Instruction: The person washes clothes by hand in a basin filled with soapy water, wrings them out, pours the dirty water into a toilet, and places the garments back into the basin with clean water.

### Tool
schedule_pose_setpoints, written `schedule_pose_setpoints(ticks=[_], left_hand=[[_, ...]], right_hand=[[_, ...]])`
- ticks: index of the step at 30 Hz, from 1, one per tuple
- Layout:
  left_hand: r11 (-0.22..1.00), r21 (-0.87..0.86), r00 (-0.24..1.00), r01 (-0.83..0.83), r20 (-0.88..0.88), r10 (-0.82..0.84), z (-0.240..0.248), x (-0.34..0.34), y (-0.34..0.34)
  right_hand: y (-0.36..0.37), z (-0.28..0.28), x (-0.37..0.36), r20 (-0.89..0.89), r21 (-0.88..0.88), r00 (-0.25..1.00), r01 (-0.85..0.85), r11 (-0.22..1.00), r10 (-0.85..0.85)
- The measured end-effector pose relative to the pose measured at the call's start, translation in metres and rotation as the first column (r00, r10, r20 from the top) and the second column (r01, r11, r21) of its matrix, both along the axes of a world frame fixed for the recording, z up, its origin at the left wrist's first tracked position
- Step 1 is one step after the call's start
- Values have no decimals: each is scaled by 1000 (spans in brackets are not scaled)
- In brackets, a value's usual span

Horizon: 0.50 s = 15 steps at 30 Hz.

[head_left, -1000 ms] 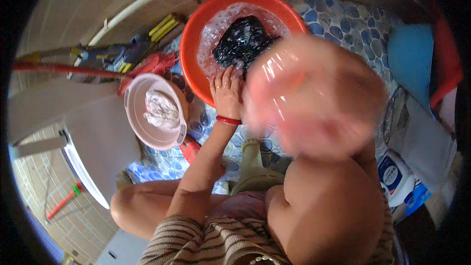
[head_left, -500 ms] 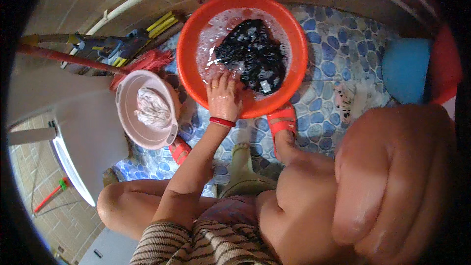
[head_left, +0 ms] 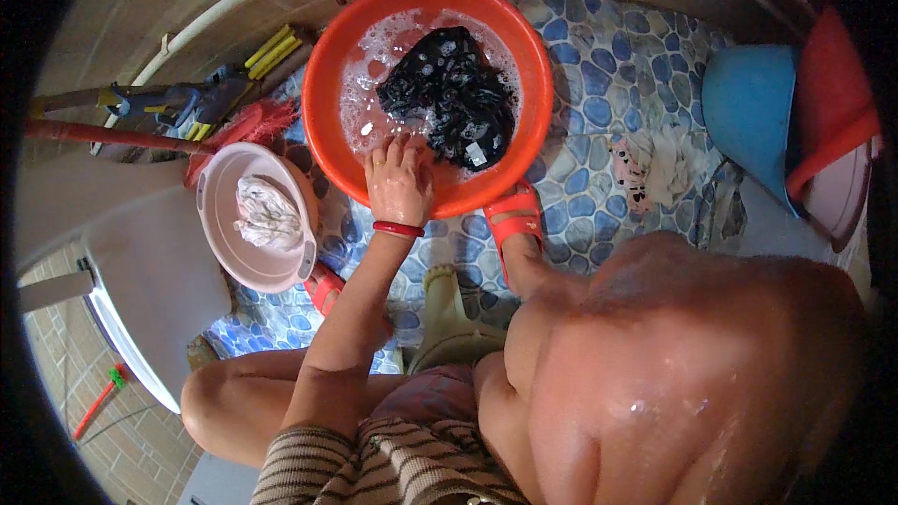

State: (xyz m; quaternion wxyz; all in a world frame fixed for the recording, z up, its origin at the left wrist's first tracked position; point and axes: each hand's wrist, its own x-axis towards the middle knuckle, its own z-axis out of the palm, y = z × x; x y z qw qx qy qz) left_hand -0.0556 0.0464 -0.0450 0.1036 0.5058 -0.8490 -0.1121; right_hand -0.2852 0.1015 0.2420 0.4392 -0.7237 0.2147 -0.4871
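An orange-red basin (head_left: pixel 327 145) of sudsy water stands on the floor ahead of me. In it lies a wet black cloth (head_left: pixel 458 98), partly above the water. My left hand (head_left: pixel 399 182), with a ring and a red bracelet (head_left: pixel 398 228), reaches over the basin's near rim. Its fingers are apart and dip at the tips into the suds beside the black cloth, holding nothing visible. My right hand (head_left: pixel 692 365) looms wet and very close at the lower right. Its fingers look curled; whatever may be inside them is hidden.
A pale pink basin (head_left: pixel 217 215) with a white cloth (head_left: pixel 267 212) stands at left, by a red broom (head_left: pixel 248 131). At right are a blue basin (head_left: pixel 748 112), a red basin (head_left: pixel 832 103) and pale cloths (head_left: pixel 659 164) on the pebble-patterned floor (head_left: pixel 599 84). I sit on a low stool (head_left: pixel 449 341).
My right hand has come nearer and spread over more of the lower right. The whole scene has shifted slightly left. My left hand stays at the basin's near rim.
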Motion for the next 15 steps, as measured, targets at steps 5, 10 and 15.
schedule_pose_setpoints(ticks=[5,10,15], left_hand=[[998,37,998,44,-43,-43,1,-18,4],[1000,6,1000,29,2,-29,-2,-5,3],[999,16,999,35,-19,-35,2,-12,3]], right_hand=[[6,7,0,-35,18,999,32,999,-31],[1,1,1,-4,12,1000,1,1000,-1],[3,1,0,-13,28,1000,8,1000,-8]])
